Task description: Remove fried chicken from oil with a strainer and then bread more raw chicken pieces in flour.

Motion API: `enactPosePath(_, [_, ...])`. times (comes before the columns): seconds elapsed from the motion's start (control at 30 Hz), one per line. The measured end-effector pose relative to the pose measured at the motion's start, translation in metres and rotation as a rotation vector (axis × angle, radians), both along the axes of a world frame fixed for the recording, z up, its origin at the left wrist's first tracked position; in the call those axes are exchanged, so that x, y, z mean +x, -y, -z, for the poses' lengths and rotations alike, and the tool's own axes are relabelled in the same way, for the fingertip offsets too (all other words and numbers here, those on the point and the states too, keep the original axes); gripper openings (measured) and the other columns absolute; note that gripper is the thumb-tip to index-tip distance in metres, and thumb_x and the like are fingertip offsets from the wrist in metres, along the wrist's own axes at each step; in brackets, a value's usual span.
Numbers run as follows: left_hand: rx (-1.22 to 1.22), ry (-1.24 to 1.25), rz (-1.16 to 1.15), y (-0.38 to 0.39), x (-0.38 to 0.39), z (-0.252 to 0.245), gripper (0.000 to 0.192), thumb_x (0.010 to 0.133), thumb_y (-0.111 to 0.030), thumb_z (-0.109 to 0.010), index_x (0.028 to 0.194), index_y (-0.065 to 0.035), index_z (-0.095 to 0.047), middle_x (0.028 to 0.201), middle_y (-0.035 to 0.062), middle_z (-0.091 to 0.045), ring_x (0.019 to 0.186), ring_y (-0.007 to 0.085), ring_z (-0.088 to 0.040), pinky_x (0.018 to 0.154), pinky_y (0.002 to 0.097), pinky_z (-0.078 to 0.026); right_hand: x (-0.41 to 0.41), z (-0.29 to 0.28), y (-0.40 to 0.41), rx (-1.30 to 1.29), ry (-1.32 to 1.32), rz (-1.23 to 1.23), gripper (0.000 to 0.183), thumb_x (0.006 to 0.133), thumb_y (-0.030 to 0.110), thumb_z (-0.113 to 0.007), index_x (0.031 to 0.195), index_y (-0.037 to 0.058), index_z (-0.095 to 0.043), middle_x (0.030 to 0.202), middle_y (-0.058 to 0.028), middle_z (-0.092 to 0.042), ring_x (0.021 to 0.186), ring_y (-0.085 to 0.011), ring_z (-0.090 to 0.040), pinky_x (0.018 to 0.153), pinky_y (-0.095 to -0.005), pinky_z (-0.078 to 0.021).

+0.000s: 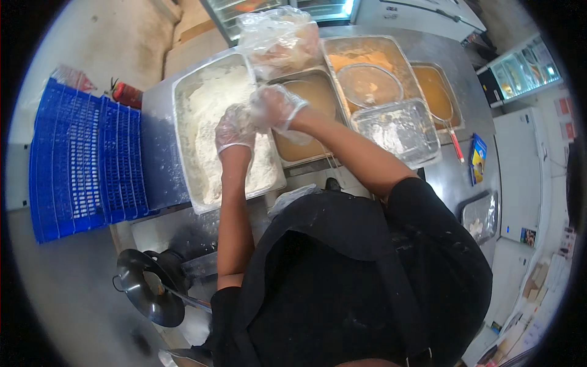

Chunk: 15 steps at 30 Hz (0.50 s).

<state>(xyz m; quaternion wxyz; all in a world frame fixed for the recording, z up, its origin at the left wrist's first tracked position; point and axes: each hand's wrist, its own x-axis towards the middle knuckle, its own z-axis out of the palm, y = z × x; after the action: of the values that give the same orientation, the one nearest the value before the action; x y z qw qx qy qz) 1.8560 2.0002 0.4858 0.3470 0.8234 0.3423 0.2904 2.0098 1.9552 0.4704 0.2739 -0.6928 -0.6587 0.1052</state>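
My left hand (235, 127), in a clear plastic glove dusted with flour, is over the right half of a metal tray of white flour (202, 137). Close beside it, my right hand (271, 106), gloved too and blurred, is above the border between the flour tray and a metal pan of cloudy tan liquid (300, 149). The hands nearly meet; whether anything lies between or inside them cannot be told. A wire strainer's handle (331, 161) rests over the near edge of the liquid pan. Behind the pan lies a clear plastic bag (279, 41) with pale contents.
To the right are a tray of orange-tan powder (357, 57) with a round sieve (370, 85), a floury clear container (396, 133), and a pan of orange liquid (431, 87) with a red-handled strainer (456, 146). Blue plastic crates (87, 160) stand left; a black wok (151, 289) is lower left.
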Motion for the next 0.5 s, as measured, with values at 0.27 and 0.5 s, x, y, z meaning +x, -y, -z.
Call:
enactPosePath(0.27, [0.254,-0.132,0.516,0.105,0.116,0.01,0.019,0.085,-0.021,-0.052,0.095,-0.0061,-0.06,0.097,0.0156,-0.063,0.09,0.0326,-0.059,0.081,0.0436,-0.046,0.115,-0.041,0.193,-0.084,0.183,0.306,0.029,0.075,0.024,-0.068,0.094,0.0033,-0.06,0.09,-0.0191,-0.059,0.086,-0.0369,-0.056,0.076,-0.0455,-0.0447])
enactPosePath(0.5, [0.173,-0.196,0.798,0.172,0.176,0.062,0.038,0.084,-0.032,-0.052,0.11,-0.0062,-0.061,0.11,0.0176,-0.061,0.104,0.0327,-0.057,0.091,0.041,-0.044,0.174,0.056,0.285,-0.349,0.419,0.587,0.018,0.076,0.018,-0.062,0.081,0.0007,-0.062,0.084,-0.0232,-0.061,0.083,-0.0412,-0.058,0.074,-0.047,-0.0453])
